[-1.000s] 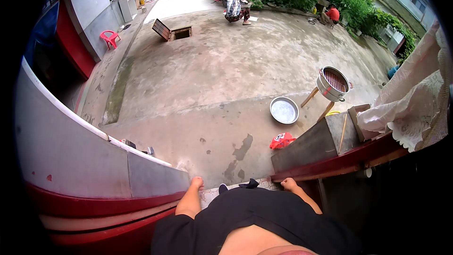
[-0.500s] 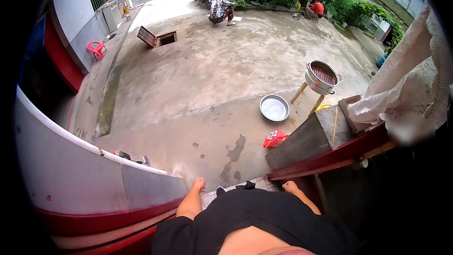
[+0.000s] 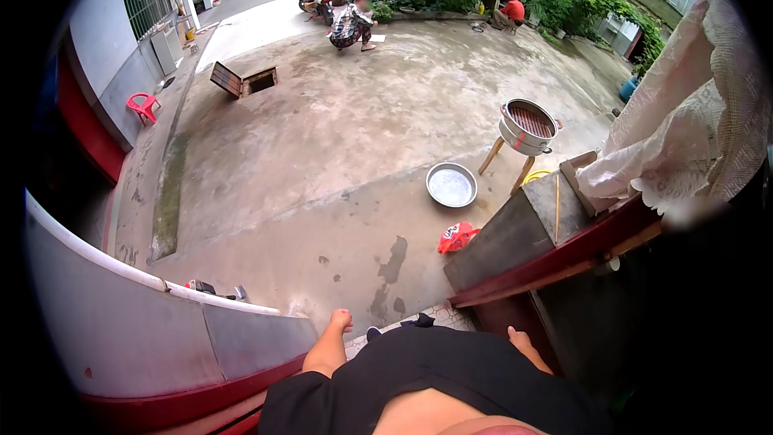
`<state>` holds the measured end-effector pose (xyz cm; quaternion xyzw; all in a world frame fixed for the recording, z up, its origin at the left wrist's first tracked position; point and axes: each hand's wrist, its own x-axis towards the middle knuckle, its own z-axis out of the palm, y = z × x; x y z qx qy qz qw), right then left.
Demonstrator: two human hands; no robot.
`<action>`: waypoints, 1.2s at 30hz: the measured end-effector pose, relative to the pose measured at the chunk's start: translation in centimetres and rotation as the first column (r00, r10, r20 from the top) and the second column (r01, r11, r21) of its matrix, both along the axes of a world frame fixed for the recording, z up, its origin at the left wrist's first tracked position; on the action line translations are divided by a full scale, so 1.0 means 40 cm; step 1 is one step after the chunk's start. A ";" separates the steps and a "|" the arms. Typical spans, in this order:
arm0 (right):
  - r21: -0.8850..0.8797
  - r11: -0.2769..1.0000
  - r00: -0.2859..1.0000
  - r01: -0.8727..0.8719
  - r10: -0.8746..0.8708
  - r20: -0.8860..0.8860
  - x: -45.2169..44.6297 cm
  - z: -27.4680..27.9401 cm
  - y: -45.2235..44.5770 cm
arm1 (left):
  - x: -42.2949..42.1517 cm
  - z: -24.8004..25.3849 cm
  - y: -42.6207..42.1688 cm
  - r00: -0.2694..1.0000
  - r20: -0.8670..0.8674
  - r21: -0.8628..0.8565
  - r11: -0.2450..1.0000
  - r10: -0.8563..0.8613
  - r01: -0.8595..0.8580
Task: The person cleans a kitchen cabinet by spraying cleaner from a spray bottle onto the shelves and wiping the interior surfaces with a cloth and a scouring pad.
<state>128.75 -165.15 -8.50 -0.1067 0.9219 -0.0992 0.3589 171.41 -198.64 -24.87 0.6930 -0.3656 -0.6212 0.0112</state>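
Observation:
My left hand (image 3: 341, 321) hangs in front of my body at the left, fingers curled in, with nothing seen in it. It is nearest to the end of the grey wall (image 3: 266, 338) in the doorway. On the other side, my right hand (image 3: 518, 336) hangs low beside the dark red door frame (image 3: 515, 282); its fingers are small and partly hidden. Ahead on the concrete lie a red plastic bag (image 3: 457, 237) and a round metal basin (image 3: 451, 185). A steamer pot (image 3: 527, 126) with a slatted inside rests on a wooden-legged stand (image 3: 522, 174).
A raised hatch lid (image 3: 226, 79) stands beside a floor opening (image 3: 260, 80). Near the left wall is a red plastic chair (image 3: 143, 108). Two people crouch at the far plants, one by a scooter (image 3: 315, 0). A lace curtain (image 3: 684, 129) hangs at the right.
The view has shifted slightly, so the yard's things sit further left. My right hand has moved a little right and down; my left hand stays in nearly the same place.

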 end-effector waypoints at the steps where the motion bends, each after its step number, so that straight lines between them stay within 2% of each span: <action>1: 0.002 0.999 0.999 0.033 -0.033 -0.010 -0.007 0.009 0.044 | -0.001 -0.004 -0.002 1.000 0.006 -0.003 1.000 -0.004 0.004; 2: 0.004 0.998 0.998 0.066 -0.066 -0.021 -0.014 0.024 0.089 | -0.001 -0.005 -0.005 1.000 0.012 -0.007 1.000 -0.008 0.008; 5: 0.234 0.946 0.970 0.223 -0.239 0.040 -0.015 0.155 0.203 | 0.005 -0.019 -0.013 1.000 0.021 0.001 1.000 -0.019 0.019; 6: 0.285 0.926 0.965 0.249 -0.261 0.005 -0.030 0.158 0.274 | 0.007 -0.021 -0.017 0.999 0.023 0.006 1.000 -0.023 0.023; 7: 0.384 0.857 0.929 0.345 -0.369 -0.010 -0.046 0.173 0.337 | 0.009 -0.020 -0.021 1.000 0.021 0.010 1.000 -0.024 0.024; 8: 0.388 0.797 0.877 0.464 -0.474 -0.075 -0.038 0.222 0.387 | 0.009 -0.021 -0.025 1.000 0.018 0.015 1.000 -0.026 0.025; 9: 0.410 0.717 0.819 0.563 -0.552 -0.159 -0.063 0.204 0.490 | 0.010 -0.018 -0.028 0.999 0.015 0.020 0.999 -0.028 0.027; 11: 0.388 0.653 0.759 0.651 -0.542 -0.361 -0.066 0.287 0.619 | 0.010 -0.020 -0.040 0.996 -0.005 0.021 0.996 -0.090 0.090; 14: 0.339 0.510 0.606 0.791 -0.569 -0.556 -0.136 0.388 0.837 | 0.006 -0.025 -0.055 0.988 -0.025 0.013 0.988 -0.152 0.152; 17: 0.263 0.447 0.491 0.855 -0.535 -0.687 -0.172 0.505 0.942 | -0.007 -0.023 -0.067 0.991 -0.020 0.011 0.991 -0.131 0.132; 19: 0.240 0.429 0.457 0.871 -0.526 -0.717 -0.192 0.536 0.996 | -0.020 -0.015 -0.074 0.993 -0.021 0.005 0.993 -0.118 0.118; 23: 0.263 0.411 0.469 0.873 -0.560 -0.684 -0.184 0.522 1.005 | -0.036 -0.009 -0.077 0.993 -0.041 0.004 0.994 -0.112 0.113; 25: 0.317 0.405 0.513 0.857 -0.621 -0.592 -0.179 0.435 1.003 | -0.037 -0.010 -0.072 0.995 -0.039 0.008 0.996 -0.092 0.092; 26: 0.358 0.392 0.528 0.848 -0.682 -0.506 -0.190 0.360 1.015 | -0.034 -0.006 -0.066 0.996 -0.033 0.008 0.997 -0.080 0.080; 28: 0.508 0.374 0.517 0.775 -0.839 -0.171 -0.249 0.129 1.064 | -0.029 0.004 -0.057 0.998 -0.020 0.013 0.998 -0.061 0.062; 29: 0.537 0.162 0.302 0.828 -0.936 -0.183 -0.217 0.135 0.884 | -0.017 -0.001 -0.054 0.998 -0.011 0.019 0.998 -0.055 0.055; 31: 0.683 0.286 0.231 0.672 -0.957 0.174 -0.111 0.253 0.557 | 0.007 -0.015 -0.041 0.999 0.009 0.028 0.999 -0.045 0.045; 33: 0.576 0.551 0.534 0.604 -0.816 0.220 -0.061 0.129 0.449 | 0.030 -0.023 -0.037 0.999 0.033 0.025 0.999 -0.037 0.036; 34: 0.436 0.706 0.722 0.557 -0.672 0.166 -0.033 0.063 0.416 | 0.041 -0.021 -0.036 0.999 0.035 0.024 0.999 -0.029 0.029; 36: 0.316 0.841 0.817 0.438 -0.520 0.251 -0.016 0.040 0.296 | 0.056 -0.015 -0.038 0.999 0.038 0.019 1.000 -0.019 0.019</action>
